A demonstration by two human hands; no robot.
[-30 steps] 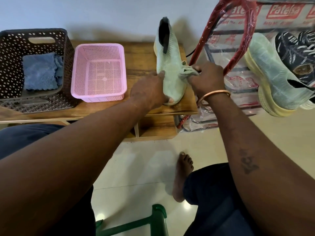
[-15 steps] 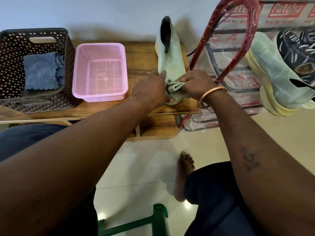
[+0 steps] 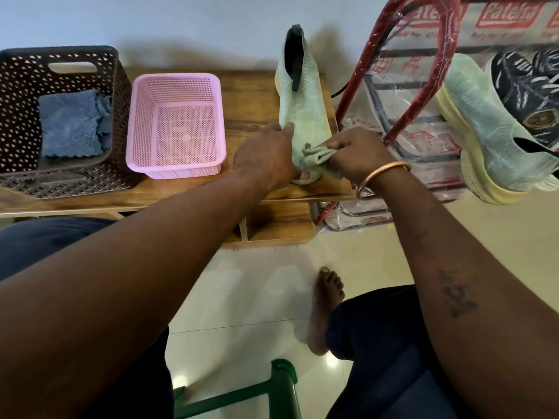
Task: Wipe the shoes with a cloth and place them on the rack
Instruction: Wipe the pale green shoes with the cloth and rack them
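Note:
A pale green knit shoe [image 3: 304,110] lies on the wooden table [image 3: 251,95], toe toward me. My left hand [image 3: 266,157] holds its toe end from the left. My right hand [image 3: 360,157] grips a bunched pale green cloth [image 3: 314,155] against the shoe's toe. The matching green shoe [image 3: 490,137] sits on the rack [image 3: 423,55] at the right, beside a dark patterned shoe [image 3: 526,89].
A pink mesh basket [image 3: 175,125] stands left of the shoe. A dark perforated basket [image 3: 60,116] at the far left holds a blue cloth [image 3: 72,122]. The rack has red tubes and plastic wrap. My bare foot [image 3: 325,306] rests on the tiled floor, a green frame [image 3: 281,385] below.
My right hand has drawn the cloth from the shoe's right side down to its toe. My left hand has stayed on the toe end.

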